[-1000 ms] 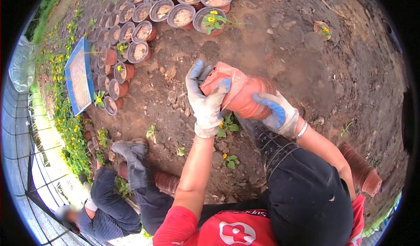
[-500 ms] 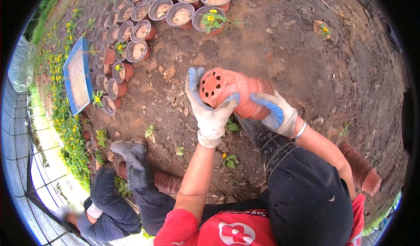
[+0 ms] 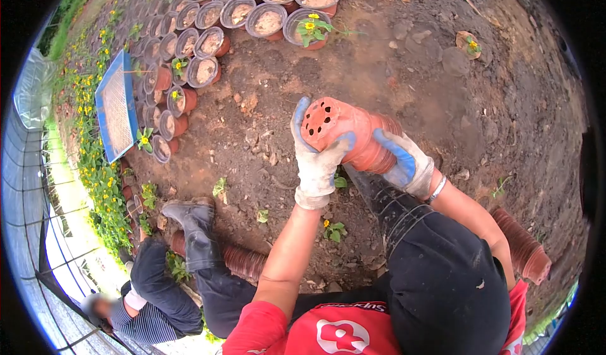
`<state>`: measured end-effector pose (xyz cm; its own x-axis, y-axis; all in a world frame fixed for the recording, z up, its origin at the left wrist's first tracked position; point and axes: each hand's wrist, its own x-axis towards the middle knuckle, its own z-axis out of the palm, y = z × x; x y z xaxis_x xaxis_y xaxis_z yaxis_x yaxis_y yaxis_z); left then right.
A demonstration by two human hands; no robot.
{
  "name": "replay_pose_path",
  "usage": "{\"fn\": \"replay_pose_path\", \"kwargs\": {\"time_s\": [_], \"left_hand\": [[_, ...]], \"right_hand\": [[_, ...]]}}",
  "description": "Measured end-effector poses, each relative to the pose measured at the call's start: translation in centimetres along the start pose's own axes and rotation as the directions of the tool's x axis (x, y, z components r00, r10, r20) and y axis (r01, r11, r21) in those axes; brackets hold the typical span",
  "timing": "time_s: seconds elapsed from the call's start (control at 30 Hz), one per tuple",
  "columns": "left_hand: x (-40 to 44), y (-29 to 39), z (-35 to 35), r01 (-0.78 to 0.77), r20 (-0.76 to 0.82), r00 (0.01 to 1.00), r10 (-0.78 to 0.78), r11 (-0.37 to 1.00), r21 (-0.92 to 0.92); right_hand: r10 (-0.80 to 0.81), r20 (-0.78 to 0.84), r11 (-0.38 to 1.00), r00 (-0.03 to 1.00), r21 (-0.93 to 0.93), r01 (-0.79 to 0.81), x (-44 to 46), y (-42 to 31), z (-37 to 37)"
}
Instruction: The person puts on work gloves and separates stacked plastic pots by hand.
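Note:
Both hands wear white gloves with blue palms and hold a stack of nested reddish-brown plastic pots (image 3: 356,131), lying sideways above the soil. My left hand (image 3: 319,159) is wrapped round the base end, whose dark drainage holes face up and left. Around the rim end, on the right, my right hand (image 3: 405,164) is closed, its fingers over the stacked rims. Small plants with yellow flowers (image 3: 334,230) grow from the soil below the hands.
Rows of soil-filled pots (image 3: 265,22) stand at the upper left, beside a blue-framed tray (image 3: 117,106). Further pot stacks lie at the lower right (image 3: 521,244) and by my left boot (image 3: 243,261). Another person (image 3: 158,311) crouches at the lower left.
The base of the pot stack has turned so its holes show. My left hand has shifted its grip round the base and moved slightly right; my right hand keeps its hold.

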<state>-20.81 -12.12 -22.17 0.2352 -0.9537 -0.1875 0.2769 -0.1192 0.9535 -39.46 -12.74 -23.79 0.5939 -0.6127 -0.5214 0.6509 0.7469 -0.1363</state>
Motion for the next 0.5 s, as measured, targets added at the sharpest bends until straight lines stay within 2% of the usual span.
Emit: {"fn": "replay_pose_path", "kwargs": {"time_s": [0.03,0.07,0.1,0.17,0.2,0.27,0.3,0.37,0.4,0.47,0.5], "left_hand": [[0.02,-0.1,-0.05,0.0,0.0,1.0,0.0,1.0,0.0],[0.05,-0.19,-0.07,-0.001,-0.011,1.0,0.001,1.0,-0.027],[0.05,-0.22,-0.05,-0.002,-0.022,1.0,0.001,0.999,-0.054],[-0.17,-0.25,0.11,0.007,-0.04,0.999,-0.011,0.997,-0.083],[-0.29,-0.27,0.19,0.016,-0.058,0.998,-0.023,0.994,-0.112],[-0.4,-0.31,0.22,0.037,-0.064,0.997,-0.045,0.992,-0.124],[-0.44,-0.3,0.2,0.056,-0.07,0.995,-0.066,0.989,-0.138],[-0.44,-0.51,-0.04,0.05,-0.067,0.996,-0.059,0.991,-0.125],[-0.41,-0.5,-0.09,0.045,-0.061,0.997,-0.052,0.993,-0.112],[-0.4,-0.45,-0.17,0.084,-0.056,0.994,-0.094,0.985,-0.148],[-0.37,-0.4,-0.19,0.124,-0.048,0.99,-0.135,0.975,-0.183]], "right_hand": [[-0.126,0.098,0.929,0.987,-0.338,0.153,0.02,0.13,-0.23],[-0.209,0.231,0.726,0.95,-0.615,0.309,-0.02,0.2,-0.36],[-0.21,0.231,0.726,0.95,-0.614,0.309,-0.23,0.15,-0.17],[-0.291,0.414,0.384,0.862,-0.775,0.502,-0.66,-0.01,0.41],[-0.291,0.414,0.385,0.863,-0.775,0.502,-0.5,0.12,0.19],[-0.255,0.301,0.714,0.919,-0.582,0.389,-0.01,0.4,-0.41],[-0.254,0.302,0.713,0.919,-0.583,0.389,-0.08,0.27,-0.26],[-0.168,0.261,0.797,0.951,-0.531,0.287,-0.29,-0.08,0.18],[-0.167,0.262,0.797,0.951,-0.532,0.286,-0.24,-0.05,0.1],[-0.264,0.405,0.439,0.875,-0.757,0.483,-0.1,0.09,-0.14],[-0.263,0.405,0.439,0.875,-0.758,0.483,-0.08,0.11,0.04]]}}
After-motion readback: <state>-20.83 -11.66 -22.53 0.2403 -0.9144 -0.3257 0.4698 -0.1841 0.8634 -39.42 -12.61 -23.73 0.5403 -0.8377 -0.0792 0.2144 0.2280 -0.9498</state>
